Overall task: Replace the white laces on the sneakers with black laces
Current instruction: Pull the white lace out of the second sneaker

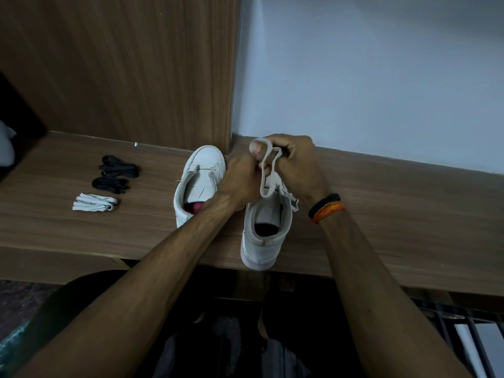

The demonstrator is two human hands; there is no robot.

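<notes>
Two sneakers: both white, side by side on the wooden shelf (381, 203)
Left sneaker (200, 184): unlaced, toe toward the wood panel
Right sneaker (266, 230): heel overhanging the shelf's front edge, white lace (268, 170) partly threaded near its toe
Right hand (296, 162): fingers curled, pinching the lace loop above the right sneaker
Left hand (240, 178): fingers curled on the same lace, just beside the right hand
Black laces (118, 169): two bundles, well left of the sneakers
Removed white lace (94, 203): bundled, just in front of the black ones
</notes>
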